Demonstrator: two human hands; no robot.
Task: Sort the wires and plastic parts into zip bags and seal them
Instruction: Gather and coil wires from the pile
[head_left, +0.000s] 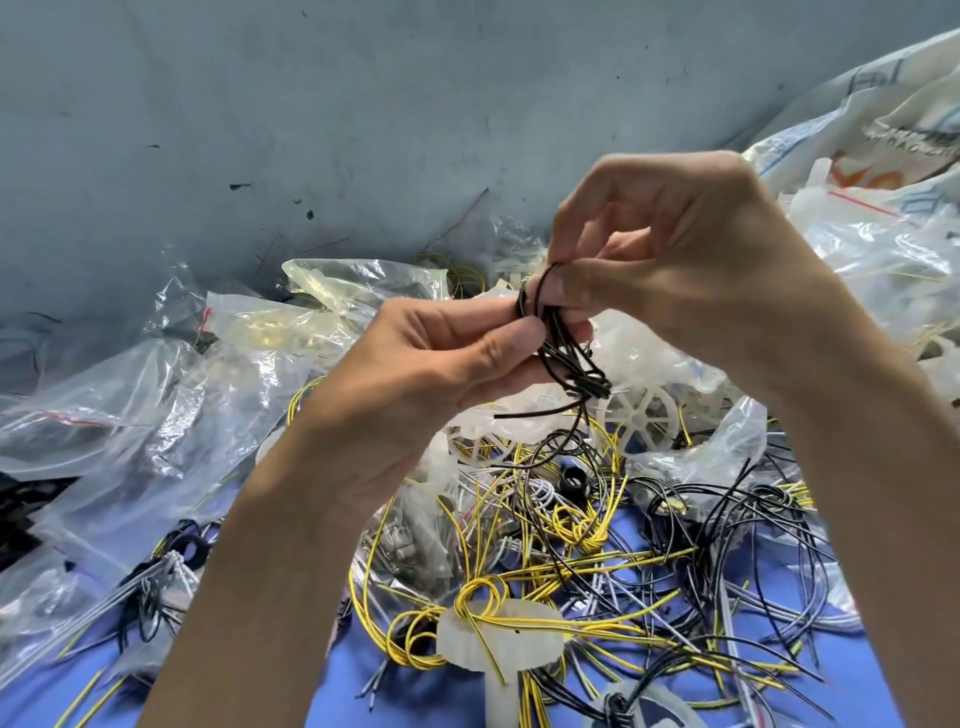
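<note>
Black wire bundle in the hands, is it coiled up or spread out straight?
Coiled: the black wire bundle is looped into a small bunch, pinched by the left hand and right hand.

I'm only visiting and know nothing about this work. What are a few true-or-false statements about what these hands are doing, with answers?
1. The left hand and right hand both pinch a black wire bundle. True.
2. That bundle is already inside a zip bag. False: it is held in the air above the pile, outside any bag.
3. Yellow wires lie on the blue surface. True.
4. The left hand holds the spoked white wheel. False: it lies in the pile below the hands.
</note>
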